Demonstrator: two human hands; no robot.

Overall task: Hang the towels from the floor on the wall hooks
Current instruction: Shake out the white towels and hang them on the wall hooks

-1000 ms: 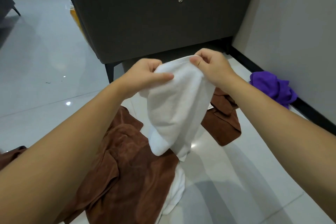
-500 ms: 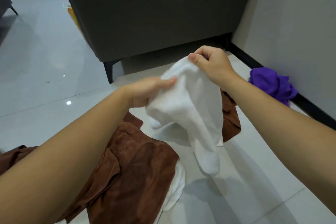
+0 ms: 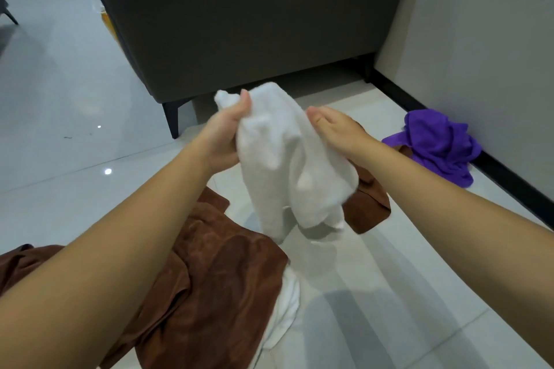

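One white towel (image 3: 287, 165) hung above the floor (image 3: 374, 278). The left hand (image 3: 224, 135) gripped its top, fingers curled and thumb over the fold. The right hand (image 3: 338, 132) lay against its side with fingers straight, clamping nothing. A second white towel (image 3: 284, 308) lay under the edge of a large brown towel (image 3: 215, 278). A smaller brown heap (image 3: 368, 204) sat behind the held one. One purple towel (image 3: 437, 144) lay against the black baseboard (image 3: 509, 177). Bare floor stretched left of the dark cabinet (image 3: 254, 24).
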